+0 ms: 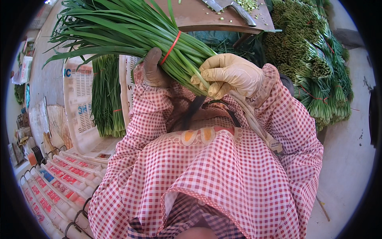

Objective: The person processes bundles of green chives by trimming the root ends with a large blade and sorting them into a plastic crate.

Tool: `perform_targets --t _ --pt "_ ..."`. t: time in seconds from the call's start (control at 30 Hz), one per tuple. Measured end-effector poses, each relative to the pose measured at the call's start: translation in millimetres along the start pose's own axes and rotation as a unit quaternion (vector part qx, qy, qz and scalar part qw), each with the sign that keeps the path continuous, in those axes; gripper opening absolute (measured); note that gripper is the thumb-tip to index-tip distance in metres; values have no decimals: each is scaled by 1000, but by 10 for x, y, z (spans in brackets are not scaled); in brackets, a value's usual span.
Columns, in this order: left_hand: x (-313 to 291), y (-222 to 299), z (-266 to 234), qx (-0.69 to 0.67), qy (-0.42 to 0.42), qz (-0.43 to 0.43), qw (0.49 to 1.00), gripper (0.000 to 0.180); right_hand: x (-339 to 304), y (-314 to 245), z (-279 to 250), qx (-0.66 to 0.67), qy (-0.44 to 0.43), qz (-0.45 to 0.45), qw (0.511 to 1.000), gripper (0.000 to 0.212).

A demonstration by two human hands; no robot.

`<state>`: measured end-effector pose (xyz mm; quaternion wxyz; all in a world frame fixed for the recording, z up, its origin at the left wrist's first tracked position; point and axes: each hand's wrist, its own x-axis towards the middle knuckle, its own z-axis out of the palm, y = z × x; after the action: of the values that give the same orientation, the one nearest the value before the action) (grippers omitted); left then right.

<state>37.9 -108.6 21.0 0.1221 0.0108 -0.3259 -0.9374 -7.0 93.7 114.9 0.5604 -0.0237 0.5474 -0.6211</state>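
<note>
A large bunch of green garlic chives (119,30) lies slantwise in front of me, leaves to the upper left and pale cut ends to the lower right. A red band (172,48) goes round its stalks. My left hand (154,71), in a stained dark glove, is closed round the bunch from below beside the band; most of its fingers are hidden behind the leaves. My right hand (235,75), in a pale yellow glove, has its fingers curled at the cut ends and pinches a few pale stalks there.
Beyond the bunch stands a brown table (195,16) with a knife (242,14) and chopped stalk bits (248,4). Banded chive bunches are piled high (304,51) at the right. To the left, a white plastic crate (77,115) holds more chives (107,95). White red-printed packages (55,179) sit lower left.
</note>
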Motion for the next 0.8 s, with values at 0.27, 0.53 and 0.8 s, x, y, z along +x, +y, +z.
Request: perform_targets --t 0.27,0.53,0.8 --pt "-16 7 -57 -9 -6 4 1000 52 43 -163 90 -230 10 34 973 21" --pt "-18 77 -1 -5 -9 -19 1000 54 78 -246 70 -360 2 55 932 26" --pt "-1 116 115 -49 68 -10 996 55 108 -154 76 -555 104 -181 805 25"
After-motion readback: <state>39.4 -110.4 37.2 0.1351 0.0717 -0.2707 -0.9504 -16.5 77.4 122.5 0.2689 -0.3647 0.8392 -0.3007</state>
